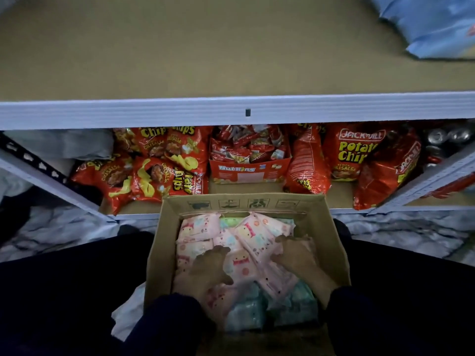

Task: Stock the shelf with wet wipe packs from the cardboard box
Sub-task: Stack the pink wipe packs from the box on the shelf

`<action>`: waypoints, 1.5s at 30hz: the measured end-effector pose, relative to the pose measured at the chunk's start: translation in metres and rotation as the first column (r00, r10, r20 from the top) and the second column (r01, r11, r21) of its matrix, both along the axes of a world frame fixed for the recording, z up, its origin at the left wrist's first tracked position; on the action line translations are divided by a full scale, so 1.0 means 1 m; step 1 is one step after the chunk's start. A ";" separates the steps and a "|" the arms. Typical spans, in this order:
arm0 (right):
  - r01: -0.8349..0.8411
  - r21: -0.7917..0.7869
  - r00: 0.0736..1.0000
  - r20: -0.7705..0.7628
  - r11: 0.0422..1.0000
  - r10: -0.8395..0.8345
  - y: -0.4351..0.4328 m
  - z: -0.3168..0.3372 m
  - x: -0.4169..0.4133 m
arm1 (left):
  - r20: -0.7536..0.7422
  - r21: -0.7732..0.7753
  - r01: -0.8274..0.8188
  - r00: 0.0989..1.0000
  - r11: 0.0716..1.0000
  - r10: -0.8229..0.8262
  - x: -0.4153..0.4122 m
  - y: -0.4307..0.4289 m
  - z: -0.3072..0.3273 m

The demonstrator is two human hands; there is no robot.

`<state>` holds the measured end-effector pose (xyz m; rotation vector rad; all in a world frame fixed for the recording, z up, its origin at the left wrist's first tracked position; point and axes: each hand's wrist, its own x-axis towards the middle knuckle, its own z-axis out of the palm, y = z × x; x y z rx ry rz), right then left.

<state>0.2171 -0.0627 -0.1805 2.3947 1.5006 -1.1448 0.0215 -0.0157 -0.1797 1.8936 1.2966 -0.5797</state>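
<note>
An open cardboard box [164, 247] stands on the floor below me, filled with several pink wet wipe packs [198, 227] and pale blue-green ones [246, 312]. Both my hands are inside it. My left hand [205, 271] lies on a pink pack with its fingers curled over the pack's edge. My right hand [295, 253] grips another pink pack [259, 235] that lies slanted across the middle. Above, the broad tan shelf board [205, 52] with a white front rail stretches across the view.
A blue pack [437, 27] lies at the shelf's far right. The lower shelf holds red potato chip bags [354, 155], a red snack carton [249, 168] and cans [447, 137]. White shelf posts slant at both sides. The floor is marbled.
</note>
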 end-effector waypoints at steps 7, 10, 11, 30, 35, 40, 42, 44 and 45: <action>0.032 -0.016 0.999 0.013 0.999 -0.032 0.028 -0.050 -0.025 | -0.027 0.085 0.073 0.997 0.994 -0.071 0.004 -0.011 -0.043; 0.060 0.000 0.998 0.008 0.998 -0.060 0.034 -0.066 -0.035 | -0.023 0.089 0.058 0.998 0.994 -0.056 0.004 -0.008 -0.053; 0.075 0.004 0.997 0.004 0.997 -0.075 0.036 -0.070 -0.036 | -0.020 0.081 0.061 0.998 0.995 -0.060 0.004 -0.006 -0.057; -0.192 -0.152 0.972 0.105 0.970 0.209 0.040 -0.065 0.010 | 0.075 0.106 0.058 0.995 0.993 -0.066 -0.003 -0.009 -0.076; -0.163 -0.134 0.975 0.132 0.978 0.181 0.031 -0.062 0.004 | 0.068 0.092 -0.001 0.998 0.996 -0.005 0.001 -0.020 -0.075; -0.065 -0.065 0.979 0.189 0.996 0.076 0.010 -0.045 0.007 | 0.070 0.184 0.035 0.996 0.982 -0.049 0.008 -0.021 -0.066; -0.034 0.011 0.979 0.203 0.999 0.031 0.003 -0.036 0.010 | 0.081 0.283 0.073 0.992 0.956 -0.100 0.012 -0.018 -0.056; -0.010 0.110 0.975 0.222 0.994 -0.015 -0.002 -0.019 0.011 | 0.079 0.412 0.096 0.987 0.906 -0.140 0.013 -0.011 -0.039; -0.006 0.155 0.971 0.239 0.988 -0.031 -0.004 -0.009 0.012 | 0.093 0.500 0.083 0.985 0.862 -0.149 0.013 -0.007 -0.030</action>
